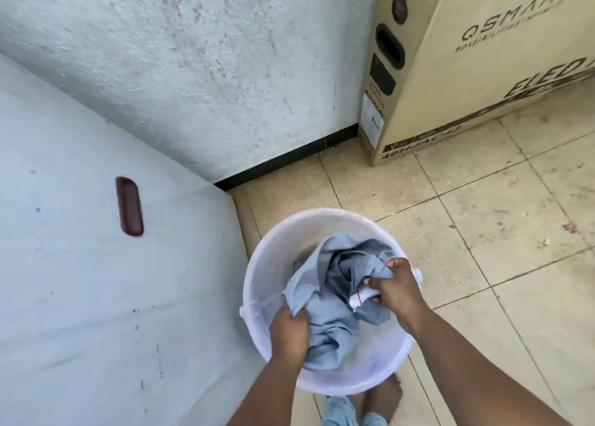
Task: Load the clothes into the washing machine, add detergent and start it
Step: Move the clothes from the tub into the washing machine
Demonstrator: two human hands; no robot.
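At six o'clock, nearest the camera, a bare foot [384, 393] stands on the tiled floor [483, 232], with pale blue trouser cloth [341, 411] just beside it. Both forearms reach up from there into a translucent white bucket [273, 248] that stands on the floor just below the middle of the view.

The left hand [289, 332], at the bucket's seven o'clock side, has its fingers curled round a fold of the grey-blue garment [325, 297], gripping it. The right hand [396, 290], at the bucket's three o'clock side, pinches the same garment between thumb and fingers, close to a small white label [362, 298] with a red mark. The garment lies crumpled inside the bucket, filling most of it, with its upper folds bunched between the two hands.

At nine o'clock a broad white surface [96, 297] runs beside the bucket, carrying a dark red recessed handle [129, 206]; I cannot tell what it belongs to. Farther off, at twelve o'clock, a rough white wall [209, 71] meets the floor along a black skirting [289, 160]. At two o'clock a large cardboard box [483, 71] printed "QSMART" stands on the tiles against the wall.
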